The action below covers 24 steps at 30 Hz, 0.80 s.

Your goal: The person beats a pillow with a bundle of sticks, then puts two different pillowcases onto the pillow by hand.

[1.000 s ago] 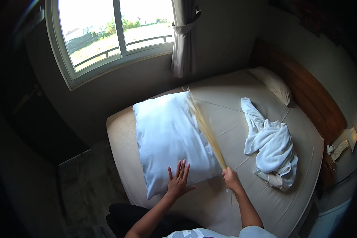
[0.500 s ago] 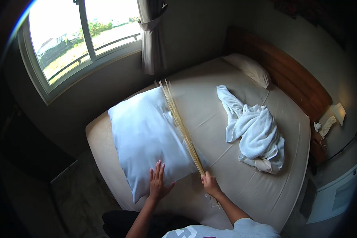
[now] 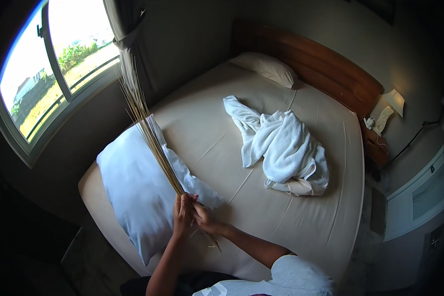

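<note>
My left hand (image 3: pixel 182 213) has moved across to my right hand (image 3: pixel 204 218); both grips are closed around the broom (image 3: pixel 159 154). It slants upward over the white pillow (image 3: pixel 135 197), left of centre, apart from the towel (image 3: pixel 287 148).

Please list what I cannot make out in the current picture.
- Stick broom, gripped part: head view, hidden by left hand and right hand.
- Curtain, top: head view, cut off by upper edge.
- Sky detail through window: head view, lost in glare.
- Bed sheet beneath white towel: head view, covered.
</note>
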Available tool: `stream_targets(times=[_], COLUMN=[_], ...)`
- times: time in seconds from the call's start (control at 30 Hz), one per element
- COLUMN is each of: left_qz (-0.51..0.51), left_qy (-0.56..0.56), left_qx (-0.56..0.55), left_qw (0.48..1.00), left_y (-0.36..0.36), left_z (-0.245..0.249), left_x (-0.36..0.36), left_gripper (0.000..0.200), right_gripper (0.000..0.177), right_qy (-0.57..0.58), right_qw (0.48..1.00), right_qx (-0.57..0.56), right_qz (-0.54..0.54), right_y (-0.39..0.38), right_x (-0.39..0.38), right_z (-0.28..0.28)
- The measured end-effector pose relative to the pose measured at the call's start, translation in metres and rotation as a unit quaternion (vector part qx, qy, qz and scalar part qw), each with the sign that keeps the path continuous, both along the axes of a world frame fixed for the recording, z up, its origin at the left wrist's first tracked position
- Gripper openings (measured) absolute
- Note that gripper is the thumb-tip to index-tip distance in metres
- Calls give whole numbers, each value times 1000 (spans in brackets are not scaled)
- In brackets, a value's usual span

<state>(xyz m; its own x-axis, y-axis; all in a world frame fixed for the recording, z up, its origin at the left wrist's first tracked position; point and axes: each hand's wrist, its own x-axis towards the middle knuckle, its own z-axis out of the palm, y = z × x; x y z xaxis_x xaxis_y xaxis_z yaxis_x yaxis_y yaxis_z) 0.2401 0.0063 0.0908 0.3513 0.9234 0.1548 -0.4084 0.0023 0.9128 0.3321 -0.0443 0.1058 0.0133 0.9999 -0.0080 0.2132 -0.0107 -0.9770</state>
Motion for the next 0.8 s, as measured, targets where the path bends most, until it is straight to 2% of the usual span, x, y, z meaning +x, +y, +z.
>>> stream_targets(times=[0.03, 0.07, 0.13, 0.17, 0.2, 0.23, 0.27, 0.3, 0.33, 0.37, 0.4, 0.43, 0.47, 0.53, 0.6, 0.63, 0.73, 0.8], left_qz=[14, 51, 87, 72, 53, 35, 15, 14, 23, 31, 39, 28, 23, 16, 20, 26, 22, 24], left_qy=[47, 65, 24, -20, -26, -31, -36, -51, -31, -11, 9, 17, 8, -21, -10, 3, 13, 14], left_qx=[19, 39, -23, -75, -99, -125, -149, -168, -171, -173, -175, -155, -167, -192, -169, -162, -153, -173], left_qw=[999, 996, 996, 994, 993, 991, 988, 984, 985, 984, 984, 987, 986, 981, 985, 986, 988, 984], left_y=[4, 9, 22, 29, 35, 43, 50, 56, 61, 65, 66, 68, 68, 70, 69, 68, 71, 70], left_z=[0, 1, 5, 9, 8, 7, 6, 0, -12, -29, -48, -70, -81, -95, -93, -91, -92, -93], left_x=[2, 6, 15, 17, 16, 11, 9, 9, 8, 7, 4, -2, -7, -11, -8, -6, -3, -5], left_gripper=[27, 25, 24, 22, 21, 20, 20, 18, 19, 19, 19, 19, 19, 20, 21, 21, 21, 20], right_gripper=[37, 37, 37, 34, 27, 22, 20, 21, 22, 24, 28, 33, 41, 50, 58, 62, 64, 58], right_qy=[-29, -47, -80, -103, -179, -123, -137, -247, -266, -360, -392, -397, -332, -290, -336, -307, -383, -364], right_qw=[974, 985, 993, 989, 966, 955, 916, 839, 807, 729, 701, 707, 753, 774, 772, 828, 784, 777], right_qx=[223, 166, 49, 107, 171, 217, 286, 348, 301, 307, 260, 146, 43, -32, -109, -172, -214, -171], right_qz=[-5, 21, 75, 7, -69, -164, -245, -337, -432, -495, -536, -566, -567, -562, -528, -437, -439, -485], right_y=[11, 14, 22, 30, 40, 57, 73, 82, 88, 98, 105, 108, 112, 122, 136, 127, 122, 118], right_x=[6, 23, 82, 113, 150, 194, 247, 297, 341, 395, 441, 472, 496, 524, 550, 547, 530, 523], right_z=[-15, -28, -6, -4, 3, -5, -8, -3, 1, -14, -26, -33, -35, -45, -66, -49, -35, -34])
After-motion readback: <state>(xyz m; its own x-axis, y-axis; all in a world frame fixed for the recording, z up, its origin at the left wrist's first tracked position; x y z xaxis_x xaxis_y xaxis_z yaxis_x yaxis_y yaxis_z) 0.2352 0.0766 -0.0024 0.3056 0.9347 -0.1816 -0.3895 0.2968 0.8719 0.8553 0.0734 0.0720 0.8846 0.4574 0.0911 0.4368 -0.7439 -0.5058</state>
